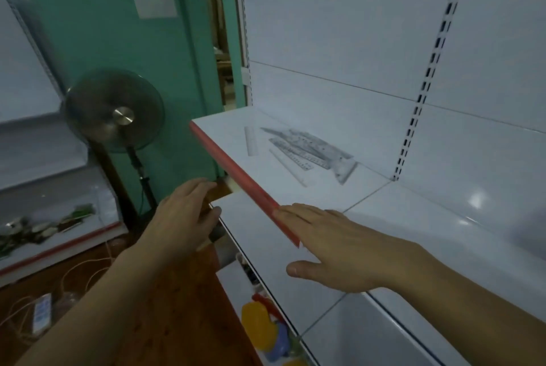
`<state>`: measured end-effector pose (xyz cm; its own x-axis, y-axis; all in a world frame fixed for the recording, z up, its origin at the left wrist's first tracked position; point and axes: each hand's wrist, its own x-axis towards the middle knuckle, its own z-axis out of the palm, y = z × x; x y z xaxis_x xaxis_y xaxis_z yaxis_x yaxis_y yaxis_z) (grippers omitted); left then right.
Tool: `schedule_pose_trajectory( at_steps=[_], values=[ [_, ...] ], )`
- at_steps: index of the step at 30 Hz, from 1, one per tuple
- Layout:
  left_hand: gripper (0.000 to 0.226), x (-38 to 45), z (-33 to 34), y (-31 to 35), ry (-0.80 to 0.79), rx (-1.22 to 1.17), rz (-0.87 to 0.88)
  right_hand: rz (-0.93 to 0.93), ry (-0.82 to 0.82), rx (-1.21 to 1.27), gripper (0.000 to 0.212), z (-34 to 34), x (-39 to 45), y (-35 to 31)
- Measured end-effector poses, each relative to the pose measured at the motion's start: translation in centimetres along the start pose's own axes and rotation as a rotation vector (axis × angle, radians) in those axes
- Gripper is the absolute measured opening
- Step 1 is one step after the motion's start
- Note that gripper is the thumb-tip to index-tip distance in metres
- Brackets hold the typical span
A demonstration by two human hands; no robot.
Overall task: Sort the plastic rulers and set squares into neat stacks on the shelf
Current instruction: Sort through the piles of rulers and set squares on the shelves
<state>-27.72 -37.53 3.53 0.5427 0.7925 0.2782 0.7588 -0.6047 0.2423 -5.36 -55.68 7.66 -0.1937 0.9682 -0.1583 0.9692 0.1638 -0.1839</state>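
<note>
A fan [114, 111] stands off to the left of both hands, against the green wall [97, 25], and a power strip [41, 313] with tangled cords lies on the floor below the left hand [183, 217]. Some colourful plastic bits [266, 327] sit on a lower level under the right hand [334, 247].

The rulers [307, 146] lie in a loose pile on the white shelf [325, 188], well beyond the right fingers [298, 213] and nothing between them. One ruler [251, 141] lies apart to the pile's left.

Right hand lies flat and spread over the shelf's red edge [236, 170], holding nothing. Left hand hovers off the shelf, fingers relaxed, empty too.

The pile is blurry, so rulers and set squares are hard to tell apart.
</note>
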Motion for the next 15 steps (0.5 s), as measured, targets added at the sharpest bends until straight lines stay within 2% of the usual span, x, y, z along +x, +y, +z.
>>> schedule_pose_trajectory(
  at_steps=[11, 15],
  values=[
    [0.056, 17.2, 4.9, -0.6, -0.097, -0.064, 0.105, 0.146, 0.027, 0.05, 0.084, -2.9, 10.6, 11.5],
    [0.055, 24.0, 7.9, -0.7, -0.148, -0.099, 0.276, 0.259, 0.038, 0.098, 0.082, -3.0, 11.8, 14.5]
  ],
)
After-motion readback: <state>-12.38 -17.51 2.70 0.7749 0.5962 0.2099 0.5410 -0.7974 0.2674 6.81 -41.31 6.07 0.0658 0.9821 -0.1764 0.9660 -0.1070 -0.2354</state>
